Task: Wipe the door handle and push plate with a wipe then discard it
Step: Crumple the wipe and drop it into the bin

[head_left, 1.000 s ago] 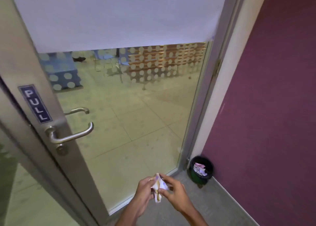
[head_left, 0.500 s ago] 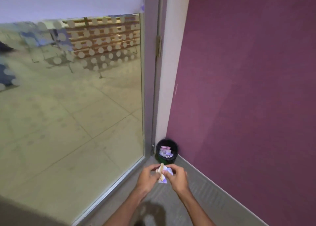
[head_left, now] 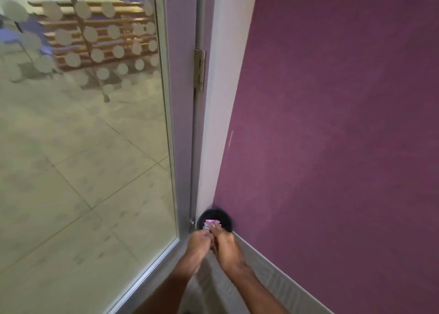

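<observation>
My left hand (head_left: 199, 243) and my right hand (head_left: 225, 242) are pressed together low in the corner, just in front of a small black bin (head_left: 225, 216). Both hold the crumpled wipe (head_left: 211, 229), of which only a small pale bit shows between the fingertips at the bin's near rim. Pink and white crumpled paper (head_left: 210, 222) lies inside the bin. The door handle and the push plate are out of view.
The glass door (head_left: 90, 147) with frosted dots fills the left, its grey frame (head_left: 183, 123) and hinge (head_left: 199, 69) beside the bin. A purple wall (head_left: 332, 135) with a pale skirting board (head_left: 273, 266) closes the right. Grey carpet (head_left: 213, 287) lies under my arms.
My view has swung right, away from the handle, and dropped closer to the corner. Both hands, still holding the wipe, have moved forward to the bin's rim.
</observation>
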### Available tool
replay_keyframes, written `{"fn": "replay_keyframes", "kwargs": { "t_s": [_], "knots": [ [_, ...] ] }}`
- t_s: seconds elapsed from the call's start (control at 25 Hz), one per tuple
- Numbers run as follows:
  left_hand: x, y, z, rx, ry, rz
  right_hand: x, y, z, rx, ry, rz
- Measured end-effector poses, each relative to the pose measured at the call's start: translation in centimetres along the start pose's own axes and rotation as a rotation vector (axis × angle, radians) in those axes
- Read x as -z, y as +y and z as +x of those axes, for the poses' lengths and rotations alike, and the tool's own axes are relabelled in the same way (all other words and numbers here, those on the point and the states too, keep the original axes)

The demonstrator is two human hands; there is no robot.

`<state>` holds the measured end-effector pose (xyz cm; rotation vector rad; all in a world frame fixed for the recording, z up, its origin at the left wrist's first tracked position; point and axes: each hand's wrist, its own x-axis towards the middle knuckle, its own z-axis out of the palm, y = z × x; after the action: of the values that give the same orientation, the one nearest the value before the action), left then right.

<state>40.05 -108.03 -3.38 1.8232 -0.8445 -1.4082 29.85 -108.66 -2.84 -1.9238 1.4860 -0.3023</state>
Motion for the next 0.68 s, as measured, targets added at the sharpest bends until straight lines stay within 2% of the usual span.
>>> {"fn": "replay_keyframes", "kwargs": {
  "t_s": [0.12,0.16,0.28,0.36,0.48,0.68],
  "knots": [
    [0.5,1.6,3.3,-0.044,-0.061,0.114,1.6,0.9,4.4,-0.148,0.016,0.04],
    [0.6,1.6,4.9,-0.092,-0.056,0.234,2.4,1.2,6.1,-0.188,0.019,0.062],
    [0.8,1.2,9.2,-0.263,0.005,0.885,4.6,3.7,10.9,-0.215,0.013,0.011],
    [0.0,1.2,11.8,-0.243,-0.008,1.081,5.7,5.6,14.3,-0.219,-0.029,-0.051],
    [-1.7,1.4,14.9,-0.145,-0.015,1.182,6.0,7.7,18.4,-0.143,-0.051,-0.132],
    [-3.3,2.6,18.0,0.009,0.038,1.106,5.0,10.4,23.0,-0.013,-0.113,-0.202]
  ]
}}
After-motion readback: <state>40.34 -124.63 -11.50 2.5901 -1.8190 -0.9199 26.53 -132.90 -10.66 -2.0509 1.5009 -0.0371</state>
